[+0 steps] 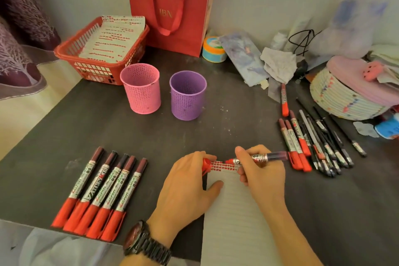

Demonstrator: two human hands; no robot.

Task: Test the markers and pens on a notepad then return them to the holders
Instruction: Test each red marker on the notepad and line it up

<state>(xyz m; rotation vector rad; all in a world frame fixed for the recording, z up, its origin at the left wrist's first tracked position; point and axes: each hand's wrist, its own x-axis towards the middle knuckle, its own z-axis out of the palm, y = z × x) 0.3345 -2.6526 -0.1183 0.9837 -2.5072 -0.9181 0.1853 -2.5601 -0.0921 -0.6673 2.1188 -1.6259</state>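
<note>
1 marker (272,156), pinched by the right hand (262,176), tip over notepad (234,218); left hand (185,188) grips its cap (206,163).

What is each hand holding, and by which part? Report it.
The right hand grips the uncapped red marker around the middle of its barrel, tip at the notepad. The left hand pinches the red cap in its fingertips.

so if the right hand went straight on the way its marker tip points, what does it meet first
Probably the red cap held in the left hand: the right hand aims its marker tip leftward across the top of the notepad, toward that cap. Depth is unclear.
</note>
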